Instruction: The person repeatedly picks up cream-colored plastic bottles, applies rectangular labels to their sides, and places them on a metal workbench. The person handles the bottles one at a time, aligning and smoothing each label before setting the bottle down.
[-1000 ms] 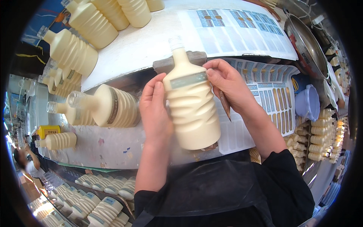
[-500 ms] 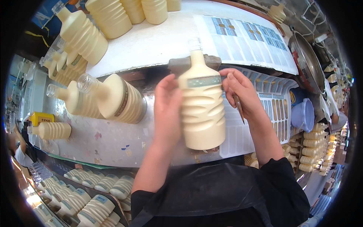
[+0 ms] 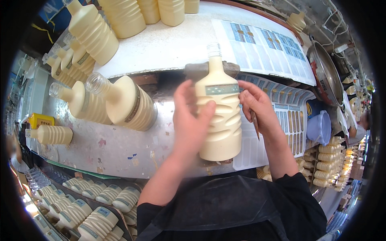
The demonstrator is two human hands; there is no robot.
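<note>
A cream bottle point(image 3: 220, 138) with wavy ridges and a clear glass neck lies in front of me, its neck end against a dark padded block point(image 3: 196, 71). A blue-green label strip point(image 3: 222, 89) crosses its shoulder. My left hand point(image 3: 189, 120) is at the bottle's left side, fingers apart and slightly blurred, thumb over the ridges; it holds nothing. My right hand point(image 3: 259, 106) keeps a thin, pointed brownish tool point(image 3: 255, 125) in its curled fingers, point downward. Its index fingertip is at the bottle's right edge, beside the label strip.
Label sheets lie to the right, one sheet point(image 3: 287, 128) beside my right forearm, another point(image 3: 261, 44) on the white shelf point(image 3: 177, 44). Several cream bottles stand left, including a large one point(image 3: 130, 103). Finished-looking bottles point(image 3: 100, 223) fill racks lower left. A lilac bucket point(image 3: 320, 127) sits right.
My left hand has shifted rightward, with its thumb now over the bottle's front. My right hand stays at the right edge with the tool. The whole view has shifted slightly.
</note>
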